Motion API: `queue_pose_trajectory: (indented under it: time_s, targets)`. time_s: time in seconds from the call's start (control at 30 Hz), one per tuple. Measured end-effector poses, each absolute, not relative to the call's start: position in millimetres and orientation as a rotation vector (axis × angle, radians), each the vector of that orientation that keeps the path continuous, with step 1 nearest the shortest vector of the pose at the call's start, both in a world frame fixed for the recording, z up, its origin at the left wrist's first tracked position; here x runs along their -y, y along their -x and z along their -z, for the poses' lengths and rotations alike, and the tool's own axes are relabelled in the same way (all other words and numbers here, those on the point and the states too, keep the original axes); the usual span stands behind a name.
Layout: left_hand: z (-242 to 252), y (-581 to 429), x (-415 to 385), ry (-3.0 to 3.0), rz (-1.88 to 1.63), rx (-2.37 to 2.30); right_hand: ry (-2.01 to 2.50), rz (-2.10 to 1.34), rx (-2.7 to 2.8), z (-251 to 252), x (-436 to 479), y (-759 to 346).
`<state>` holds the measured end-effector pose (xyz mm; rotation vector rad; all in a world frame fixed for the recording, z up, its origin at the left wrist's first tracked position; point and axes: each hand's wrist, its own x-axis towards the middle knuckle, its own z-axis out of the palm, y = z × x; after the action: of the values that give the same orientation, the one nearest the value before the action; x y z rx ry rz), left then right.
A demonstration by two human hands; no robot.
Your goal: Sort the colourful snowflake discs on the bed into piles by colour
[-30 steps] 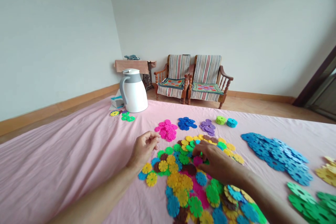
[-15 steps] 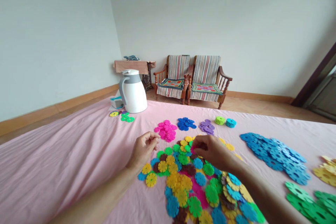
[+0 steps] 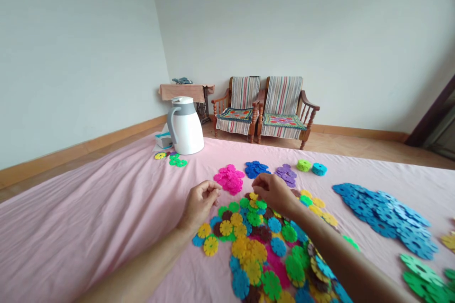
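My left hand hovers left of the pink snowflake discs, its thumb and fingers pinched together. My right hand is above the back of the mixed pile of snowflake discs, fingers curled and closed toward the thumb. Whatever either pinch holds, if anything, is hidden. Behind the right hand lie dark blue discs and purple discs. The mixed pile has yellow, green, blue, brown and pink pieces; my right forearm covers part of it.
A white and grey jug stands at the back left beside a tissue box. Small green discs lie before it. Lime and teal stacks, large blue discs and green discs lie right on the pink cloth.
My right hand has moved left and away from me, off the mixed pile toward the pink discs. The pink piece at its fingertips no longer shows. The view has shifted slightly.
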<state>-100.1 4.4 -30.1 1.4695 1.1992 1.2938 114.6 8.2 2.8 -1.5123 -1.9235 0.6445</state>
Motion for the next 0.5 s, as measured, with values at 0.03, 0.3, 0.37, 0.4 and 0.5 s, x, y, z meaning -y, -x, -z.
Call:
queue_pose_trajectory:
  time_s: [0.03,0.3,0.37,0.4,0.5]
  targets:
    - [30,100,-4,-1.475,-1.292,-1.200,1.509,-0.651,1.952,-5,1,-123]
    - [27,98,-4,-1.533,-1.273,-1.215,1.623,-0.526,2.285,-11,69,-172]
    - [27,99,-4,-1.534,-1.271,-1.220,1.656,-0.477,2.310,-9,79,-181]
    - [28,99,-4,-1.532,-1.272,-1.223,1.677,-0.455,2.322,-8,82,-185]
    - [28,100,-4,-1.519,-1.269,-1.229,1.771,-0.354,2.359,-6,84,-201]
